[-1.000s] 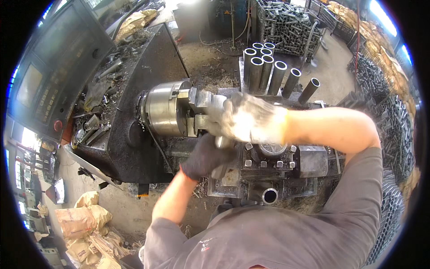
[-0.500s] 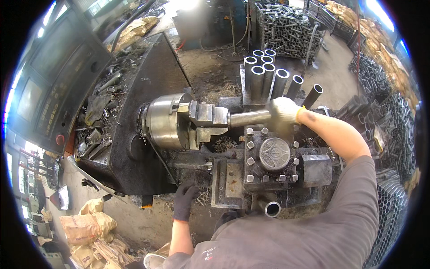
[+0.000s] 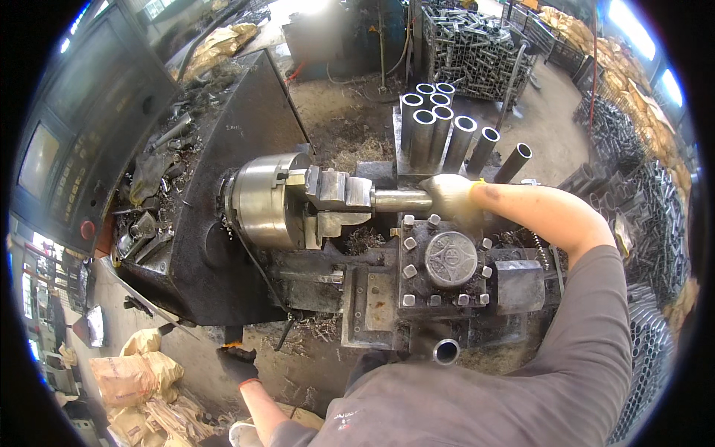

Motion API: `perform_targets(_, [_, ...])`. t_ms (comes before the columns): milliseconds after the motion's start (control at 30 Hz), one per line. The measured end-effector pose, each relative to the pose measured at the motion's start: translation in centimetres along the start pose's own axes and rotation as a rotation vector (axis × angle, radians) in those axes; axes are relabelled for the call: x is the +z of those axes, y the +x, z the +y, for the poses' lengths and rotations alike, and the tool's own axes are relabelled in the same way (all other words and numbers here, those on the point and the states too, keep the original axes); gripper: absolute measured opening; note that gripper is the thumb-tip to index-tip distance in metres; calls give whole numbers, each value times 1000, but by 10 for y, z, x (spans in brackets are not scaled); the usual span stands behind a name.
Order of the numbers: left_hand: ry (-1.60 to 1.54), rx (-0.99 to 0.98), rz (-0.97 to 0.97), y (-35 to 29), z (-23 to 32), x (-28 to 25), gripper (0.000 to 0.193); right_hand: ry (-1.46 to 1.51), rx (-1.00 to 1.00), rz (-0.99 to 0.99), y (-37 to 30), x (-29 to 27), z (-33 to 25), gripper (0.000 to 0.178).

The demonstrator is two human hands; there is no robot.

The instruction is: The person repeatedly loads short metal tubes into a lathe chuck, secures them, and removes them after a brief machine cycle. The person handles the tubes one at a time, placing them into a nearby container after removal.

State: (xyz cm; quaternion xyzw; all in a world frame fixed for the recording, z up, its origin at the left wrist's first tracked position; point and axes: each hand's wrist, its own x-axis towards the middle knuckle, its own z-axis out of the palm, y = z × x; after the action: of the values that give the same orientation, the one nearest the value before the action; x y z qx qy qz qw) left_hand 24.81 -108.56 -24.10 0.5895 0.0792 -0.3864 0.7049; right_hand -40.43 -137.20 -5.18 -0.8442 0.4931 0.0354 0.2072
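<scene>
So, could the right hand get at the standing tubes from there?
Probably yes: the standing tubes rise just beyond the right hand, with nothing visible blocking the way. But it is holding a horizontal tube, so it would likely have to let go first.

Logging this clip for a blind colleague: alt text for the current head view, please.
A person's pale-gloved right hand grips a metal tube at the jaws of a lathe chuck. The dark-gloved left hand is near the machine housing; more tubes stand beyond.

Gap between chuck point(image 3: 269, 201) and toolpost point(image 3: 450, 259)
</scene>
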Motion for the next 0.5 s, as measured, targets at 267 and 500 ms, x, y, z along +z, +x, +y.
perform_targets(267, [147, -70, -6, -18, 20, 5, 49, -93, 78, -53, 2, -24, -36, 45])
perform_targets(500, [201, -116, -35, 6, 22, -15, 46, 333, -124, -210, 41, -67, -100, 89])
